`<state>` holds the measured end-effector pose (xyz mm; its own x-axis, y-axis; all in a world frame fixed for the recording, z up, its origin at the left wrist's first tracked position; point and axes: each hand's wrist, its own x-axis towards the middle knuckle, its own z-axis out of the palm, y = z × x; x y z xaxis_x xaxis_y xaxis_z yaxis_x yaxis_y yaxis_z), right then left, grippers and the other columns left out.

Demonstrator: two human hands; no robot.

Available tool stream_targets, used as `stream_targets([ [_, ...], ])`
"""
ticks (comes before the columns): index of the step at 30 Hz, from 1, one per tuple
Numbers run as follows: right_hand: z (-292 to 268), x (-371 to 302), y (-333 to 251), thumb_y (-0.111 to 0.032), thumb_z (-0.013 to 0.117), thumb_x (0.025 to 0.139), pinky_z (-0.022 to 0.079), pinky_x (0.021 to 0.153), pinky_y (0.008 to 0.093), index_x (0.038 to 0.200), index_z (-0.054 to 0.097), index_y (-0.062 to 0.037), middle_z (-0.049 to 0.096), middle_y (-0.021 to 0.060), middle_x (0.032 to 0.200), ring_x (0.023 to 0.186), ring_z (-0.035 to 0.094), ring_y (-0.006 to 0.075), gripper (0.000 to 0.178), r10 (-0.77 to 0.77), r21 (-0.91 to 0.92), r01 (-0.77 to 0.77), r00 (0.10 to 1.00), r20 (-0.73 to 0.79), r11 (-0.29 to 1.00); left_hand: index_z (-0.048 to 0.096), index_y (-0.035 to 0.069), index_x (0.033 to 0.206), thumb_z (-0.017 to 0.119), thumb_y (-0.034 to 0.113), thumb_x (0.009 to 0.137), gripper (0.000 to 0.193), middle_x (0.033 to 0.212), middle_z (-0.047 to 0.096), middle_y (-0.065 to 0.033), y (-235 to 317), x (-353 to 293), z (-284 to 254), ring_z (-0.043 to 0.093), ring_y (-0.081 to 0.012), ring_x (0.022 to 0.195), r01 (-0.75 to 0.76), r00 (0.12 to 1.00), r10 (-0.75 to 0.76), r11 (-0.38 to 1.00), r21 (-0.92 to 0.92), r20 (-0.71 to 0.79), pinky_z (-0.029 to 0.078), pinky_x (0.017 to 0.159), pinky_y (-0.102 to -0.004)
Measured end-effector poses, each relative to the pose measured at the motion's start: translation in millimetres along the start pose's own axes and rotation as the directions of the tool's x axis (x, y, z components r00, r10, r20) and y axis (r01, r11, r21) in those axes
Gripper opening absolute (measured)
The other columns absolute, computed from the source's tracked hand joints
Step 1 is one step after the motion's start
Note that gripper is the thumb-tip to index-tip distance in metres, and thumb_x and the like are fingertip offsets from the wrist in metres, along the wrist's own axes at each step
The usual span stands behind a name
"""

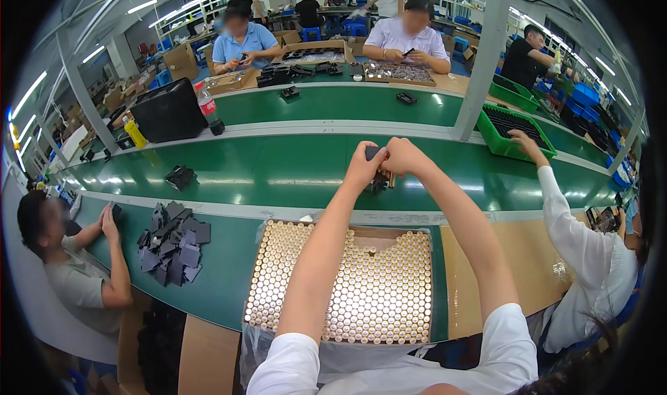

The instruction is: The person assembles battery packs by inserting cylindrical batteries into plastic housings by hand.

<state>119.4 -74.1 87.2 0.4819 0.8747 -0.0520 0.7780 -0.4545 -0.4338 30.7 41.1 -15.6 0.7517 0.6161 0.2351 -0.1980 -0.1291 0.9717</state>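
Observation:
Both my arms reach out over a shallow box [439, 284] packed with rows of small round white pieces [382, 305] with gold-coloured rims. Above the green conveyor belt, my left hand [363, 167] is closed on a small flat black part [372, 152]. My right hand [406, 157] meets it there, fingers bent together at the part's right edge; what its fingertips pinch is hidden. Just under the hands lies a dark cluster of small parts [381, 181] with some orange-brown bits, partly covered by them. A gap in the rows shows the box's brown bottom at its far edge.
A pile of black plates [172, 245] lies left of the box, near a co-worker's hands [110, 223]. Black parts [180, 177] sit on the belt. At right, another person's hand [524, 145] reaches a green crate [497, 141]. A metal post [483, 68] stands beyond the belt.

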Motion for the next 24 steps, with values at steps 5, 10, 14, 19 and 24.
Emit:
stream_targets([
  [5,14,-13,2,-0.019,0.073,0.085,0.054,0.051,0.0352,0.079,0.078,0.0006,0.072,0.0117,0.067,0.046,0.06,0.0266,0.021,-0.094,0.041,0.1,0.988,-0.121,0.994,0.059,0.007,0.124,0.066,0.022,0.1,0.029,0.102,0.064,-0.0118,-6,5,-10,0.059,-0.0187,0.085,-0.06,0.993,0.07,0.993,0.1,-0.099,0.053,0.074,-0.0332],
  [10,52,-31,22,-0.027,0.074,0.087,0.053,0.053,0.0396,0.083,0.077,-0.0051,0.071,0.0108,0.066,0.051,0.063,0.0301,0.022,-0.261,-0.07,0.255,0.873,-0.411,0.964,0.058,0.005,0.126,0.065,0.016,0.098,0.031,0.107,0.063,-0.0147,-17,5,-11,0.061,-0.0217,0.088,-0.039,0.99,0.052,0.995,0.096,-0.131,0.055,0.076,-0.0361],
  [14,69,-29,26,-0.034,0.074,0.088,0.051,0.054,0.0419,0.087,0.075,-0.0101,0.071,0.0097,0.066,0.055,0.065,0.0315,0.024,-0.356,-0.242,0.267,0.787,-0.504,0.933,0.056,0.006,0.129,0.064,0.013,0.097,0.034,0.114,0.062,-0.0166,-25,9,-18,0.061,-0.0222,0.091,-0.017,0.983,0.02,1.0,0.018,-0.183,0.055,0.076,-0.035],
  [19,77,-30,41,-0.039,0.072,0.089,0.049,0.052,0.0425,0.09,0.072,-0.0131,0.071,0.0094,0.066,0.056,0.066,0.0321,0.026,-0.36,-0.374,0.175,0.782,-0.509,0.911,0.048,0.008,0.14,0.067,0.005,0.094,0.05,0.124,0.058,-0.0192,-14,3,-17,0.062,-0.0239,0.095,0.173,0.982,-0.186,0.93,-0.324,-0.01,0.057,0.076,-0.0335],
  [24,61,-35,41,-0.039,0.072,0.089,0.05,0.052,0.0418,0.089,0.072,-0.0154,0.071,0.0103,0.067,0.056,0.066,0.0323,0.024,-0.299,-0.231,0.206,0.802,-0.516,0.951,0.035,0.014,0.155,0.073,0.002,0.09,0.076,0.132,0.054,-0.0218,-3,-5,-21,0.062,-0.0287,0.104,0.17,0.974,-0.105,0.924,-0.342,0.2,0.058,0.08,-0.0352],
])
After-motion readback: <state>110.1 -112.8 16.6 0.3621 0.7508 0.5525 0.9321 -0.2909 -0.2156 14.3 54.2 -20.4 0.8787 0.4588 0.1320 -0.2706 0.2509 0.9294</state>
